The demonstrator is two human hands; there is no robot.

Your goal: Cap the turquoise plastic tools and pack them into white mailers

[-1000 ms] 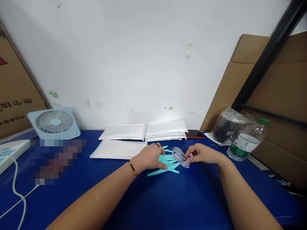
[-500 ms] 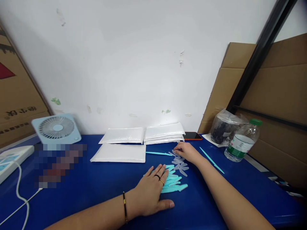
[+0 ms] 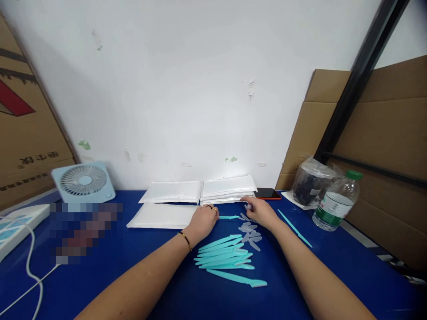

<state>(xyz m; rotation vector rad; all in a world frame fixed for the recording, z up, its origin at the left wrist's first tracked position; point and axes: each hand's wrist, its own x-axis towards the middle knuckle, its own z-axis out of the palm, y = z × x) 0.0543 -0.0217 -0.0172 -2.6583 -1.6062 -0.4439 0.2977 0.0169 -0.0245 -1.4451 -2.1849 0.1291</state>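
My left hand (image 3: pixel 203 221) is closed at the handle end of a turquoise eyebrow razor (image 3: pixel 229 217), which lies flat on the blue table. Across from it, my right hand (image 3: pixel 260 210) has its fingers curled, pinching a small clear blade cover (image 3: pixel 248 207). More translucent covers (image 3: pixel 249 230) lie loose just below that hand. Nearer to me, several turquoise razors (image 3: pixel 223 255) lie in a fanned pile, with one razor (image 3: pixel 236 278) set slightly apart in front. Another razor (image 3: pixel 295 227) lies by itself right of my right forearm.
White padded packets (image 3: pixel 167 215) are laid and stacked along the wall, with a phone (image 3: pixel 267 194) beside them. At right stand a water bottle (image 3: pixel 337 202) and a bagged dark object (image 3: pixel 305 184). A small fan (image 3: pixel 84 181) and a power strip (image 3: pixel 23 226) are at left.
My left hand has left the razor pile and moved up to the single razor near the packets, curling its fingers. The pile is uncovered. My right hand stays by the covers.
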